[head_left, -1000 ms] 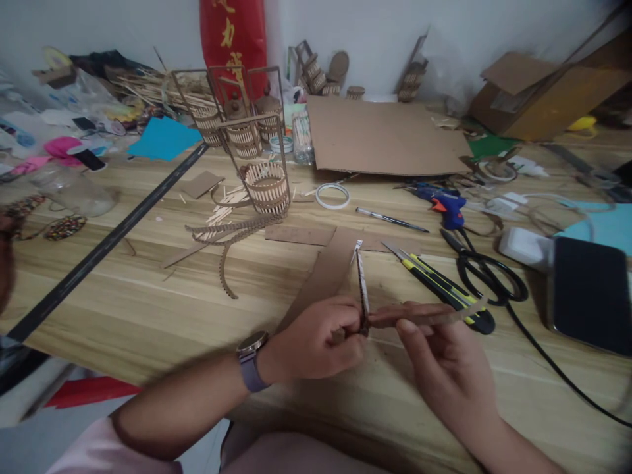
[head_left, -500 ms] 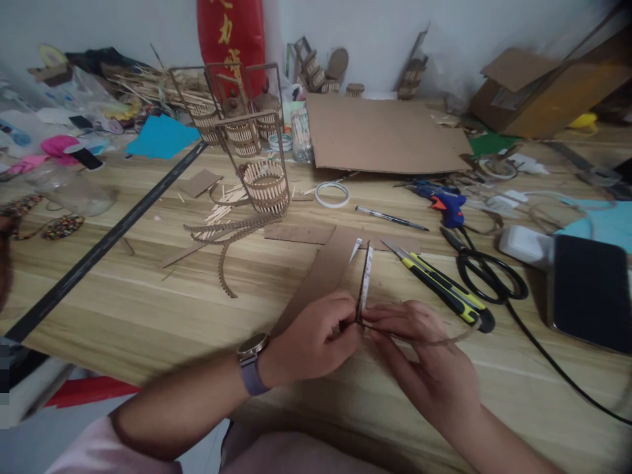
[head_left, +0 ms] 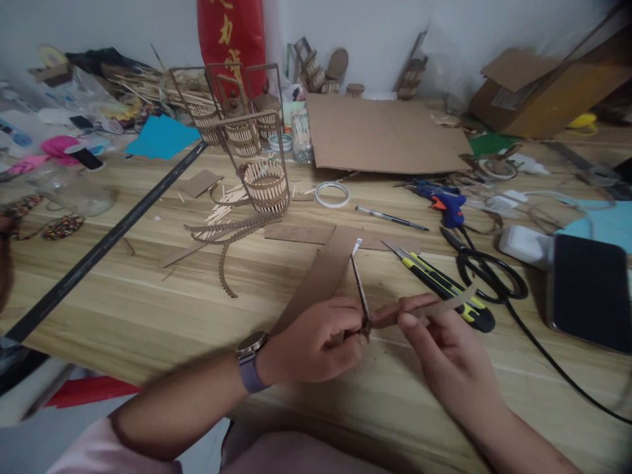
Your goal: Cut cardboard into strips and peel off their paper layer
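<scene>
My left hand (head_left: 320, 339), with a watch at its wrist, pinches the near end of a narrow notched cardboard strip (head_left: 360, 286) that points away from me. A thin brown paper strip (head_left: 451, 303) is held between the thumb and fingers of my right hand (head_left: 439, 342), and its free end rises to the right over a yellow and black cutter (head_left: 444, 280). Beyond my left hand lies a wide cardboard piece (head_left: 316, 273). Where the two strips meet, the fingers partly hide them.
Small stick baskets (head_left: 266, 187) with tall handles stand behind. Scissors (head_left: 488, 270), a phone (head_left: 590, 289) and a glue gun (head_left: 447, 204) lie to the right. A pen (head_left: 392, 218), a tape roll (head_left: 332, 195) and a large cardboard sheet (head_left: 385, 135) are farther back.
My right hand has moved right, away from my left hand, and the brown strip's free end has risen. The notched strip has turned, its far end swinging left.
</scene>
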